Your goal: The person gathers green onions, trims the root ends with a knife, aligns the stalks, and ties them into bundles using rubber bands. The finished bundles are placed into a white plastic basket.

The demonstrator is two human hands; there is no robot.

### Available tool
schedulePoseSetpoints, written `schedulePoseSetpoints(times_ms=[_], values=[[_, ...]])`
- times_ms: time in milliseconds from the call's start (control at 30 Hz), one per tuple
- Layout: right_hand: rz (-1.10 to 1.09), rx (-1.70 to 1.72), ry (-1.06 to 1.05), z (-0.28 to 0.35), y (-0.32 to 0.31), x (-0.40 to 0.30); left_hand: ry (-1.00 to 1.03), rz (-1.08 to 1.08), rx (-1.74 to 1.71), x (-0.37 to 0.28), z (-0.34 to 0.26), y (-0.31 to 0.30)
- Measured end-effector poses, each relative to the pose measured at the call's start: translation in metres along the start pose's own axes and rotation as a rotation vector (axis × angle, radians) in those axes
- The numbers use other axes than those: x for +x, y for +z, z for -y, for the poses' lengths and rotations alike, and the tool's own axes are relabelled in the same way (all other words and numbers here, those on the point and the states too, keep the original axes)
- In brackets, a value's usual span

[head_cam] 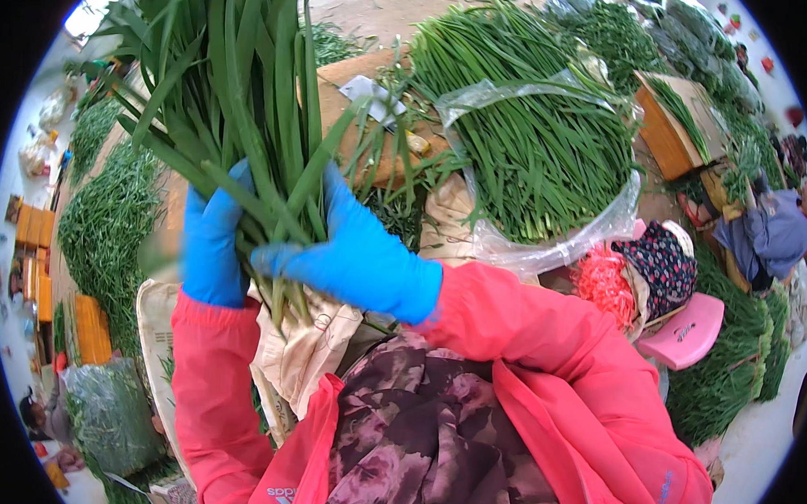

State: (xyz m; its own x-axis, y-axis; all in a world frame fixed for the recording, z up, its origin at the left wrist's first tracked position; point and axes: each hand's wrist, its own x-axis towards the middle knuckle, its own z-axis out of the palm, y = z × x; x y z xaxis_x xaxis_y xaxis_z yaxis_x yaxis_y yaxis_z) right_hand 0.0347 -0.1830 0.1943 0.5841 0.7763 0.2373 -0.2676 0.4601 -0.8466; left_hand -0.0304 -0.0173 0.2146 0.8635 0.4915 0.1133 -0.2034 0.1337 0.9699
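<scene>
A bunch of long flat green leaves, like garlic chives [248, 90], stands upright between my two blue-gloved hands at the left of the view. My left hand [218, 244] grips its lower part from the left side. From the right, my right hand [363, 250] closes round the same part, its thumb across the stems. Pale stem ends poke out below the hands, above a cream cloth [311, 356]. To the right, a large pile of similar green stalks [523, 142] lies in a clear plastic bag [552, 255].
A wooden board [343, 80] with leaf scraps lies ahead. Red plastic ties [605, 284] and a pink stool [687, 335] are at the right. A person [762, 230] sits beyond. Heaped greens [107, 239] and a wrapped bale [113, 411] are at the left.
</scene>
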Motion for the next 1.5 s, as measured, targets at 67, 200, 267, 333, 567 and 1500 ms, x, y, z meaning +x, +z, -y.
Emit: schedulePoseSetpoints(times_ms=[67,200,267,333,567,1500], values=[[0.037,-0.005,-0.057,-0.025,-0.012,0.034,0.026,-0.006,-0.036,0.025,0.025,-0.020],[-0.069,0.049,0.265,-0.095,-0.062,0.069,-0.200,-0.136,-0.023,0.065,0.136,-0.044],[-0.086,0.006,0.503,-0.124,-0.090,0.059,-0.310,-0.263,0.018,0.059,0.190,-0.048],[-0.122,-0.144,0.424,-0.147,-0.105,0.048,-0.261,-0.287,0.047,0.053,0.218,-0.051],[-0.178,0.201,0.730,-0.149,-0.118,0.071,-0.497,-0.373,-0.309,0.040,0.190,-0.038],[0.150,-1.234,-0.331,-0.076,-0.076,0.230,0.107,-0.198,0.091,0.156,0.142,-0.084]])
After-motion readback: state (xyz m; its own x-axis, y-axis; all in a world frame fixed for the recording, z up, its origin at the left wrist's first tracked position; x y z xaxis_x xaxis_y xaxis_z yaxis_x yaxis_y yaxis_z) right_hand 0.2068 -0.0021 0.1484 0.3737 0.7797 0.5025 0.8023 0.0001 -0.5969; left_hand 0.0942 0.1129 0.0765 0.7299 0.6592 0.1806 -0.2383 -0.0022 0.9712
